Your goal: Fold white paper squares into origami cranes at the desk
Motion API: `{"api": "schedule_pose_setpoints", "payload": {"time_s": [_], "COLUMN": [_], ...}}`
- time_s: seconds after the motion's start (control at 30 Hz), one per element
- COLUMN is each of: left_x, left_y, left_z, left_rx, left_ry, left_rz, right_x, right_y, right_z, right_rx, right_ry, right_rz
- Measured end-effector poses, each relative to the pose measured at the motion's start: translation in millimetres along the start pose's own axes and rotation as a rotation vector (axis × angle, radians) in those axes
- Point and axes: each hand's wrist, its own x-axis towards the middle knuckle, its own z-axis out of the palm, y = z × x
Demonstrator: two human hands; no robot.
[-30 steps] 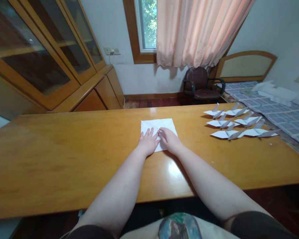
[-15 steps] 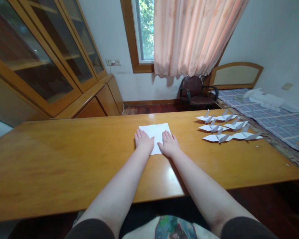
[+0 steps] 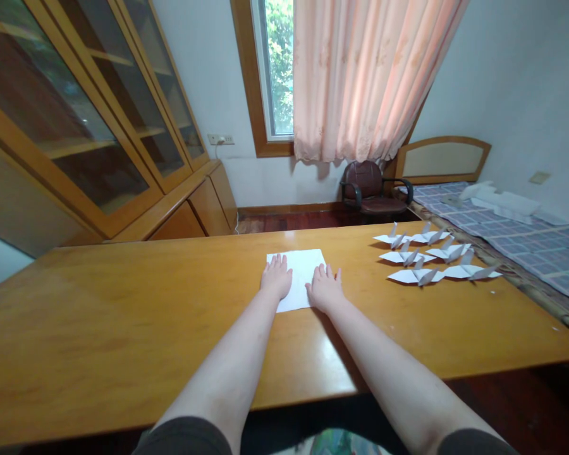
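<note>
A white sheet of paper lies flat on the wooden table, in the middle towards the far edge. My left hand rests palm down on the sheet's left side with its fingers stretched out. My right hand lies flat on the sheet's right side, fingers spread, thumb out to the right. Neither hand holds anything.
Several folded white paper cranes stand in rows on the table's right part. A glass-fronted wooden cabinet lines the left wall. Beyond the table are a dark chair, a pink curtain and a bed with a checked cover.
Both hands have gone from meeting at the sheet's middle to lying flat and apart on its two sides. The view has tilted upward.
</note>
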Motion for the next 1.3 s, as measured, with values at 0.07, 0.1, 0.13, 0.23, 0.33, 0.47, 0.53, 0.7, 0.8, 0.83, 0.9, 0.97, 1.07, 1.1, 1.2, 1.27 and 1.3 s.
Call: {"api": "schedule_pose_setpoints", "payload": {"time_s": [0.07,0.1,0.13,0.23,0.33,0.47,0.53,0.7,0.8,0.83,0.9,0.97,1.07,1.1,1.2,1.27,1.3], "left_x": [-0.5,-0.5,-0.5,0.0,0.4,0.9,1.5,5.5,11.2,13.4,17.5,19.9,19.3,18.3,14.4,10.7,8.0], "left_y": [0.3,1.3,2.3,5.0,3.8,-10.1,-17.4,3.8,33.9,40.2,41.6,27.5,-10.9,-23.9,-47.8,-43.7,-34.9], "left_z": [-0.4,-0.9,-1.4,-2.5,-2.5,-6.1,-11.7,-23.2,-18.9,-16.3,-11.7,-9.8,-14.0,-16.7,-25.1,-28.2,-28.2], "left_rx": [-0.003,-0.006,-0.010,-0.008,-0.007,-0.022,-0.020,0.144,0.081,0.040,-0.018,-0.036,-0.037,-0.029,0.015,0.081,0.125], "left_ry": [0.010,0.010,0.006,-0.013,-0.013,-0.028,-0.048,0.045,0.051,0.015,-0.044,-0.055,-0.066,-0.069,-0.076,-0.035,0.021], "left_rz": [0.014,0.023,0.030,0.027,0.015,-0.078,-0.119,-0.269,0.194,0.263,0.196,0.098,-0.008,-0.050,-0.148,-0.226,-0.261], "right_x": [9.0,14.9,21.3,40.2,53.4,60.7,61.9,62.9,64.1,64.5,65.1,65.3,65.0,64.8,64.3,63.8,63.5], "right_y": [-9.9,-14.5,-18.2,-19.4,-1.7,34.9,46.3,46.9,44.8,45.1,46.8,48.7,50.3,50.5,50.5,50.2,49.9], "right_z": [-1.0,-0.5,0.7,6.6,9.3,4.8,2.6,1.9,2.5,2.7,3.2,4.0,5.6,6.1,6.9,6.9,6.6], "right_rx": [0.043,0.072,0.091,0.061,0.034,-0.012,-0.025,-0.052,-0.057,-0.060,-0.065,-0.063,-0.051,-0.048,-0.045,-0.046,-0.047], "right_ry": [0.058,0.041,0.005,-0.052,-0.067,-0.051,-0.062,-0.081,-0.079,-0.080,-0.080,-0.074,-0.058,-0.055,-0.051,-0.049,-0.047], "right_rz": [-0.232,-0.348,-0.376,-0.269,-0.215,-0.004,0.019,0.054,0.054,0.052,0.045,0.037,0.031,0.028,0.023,0.026,0.026]}}
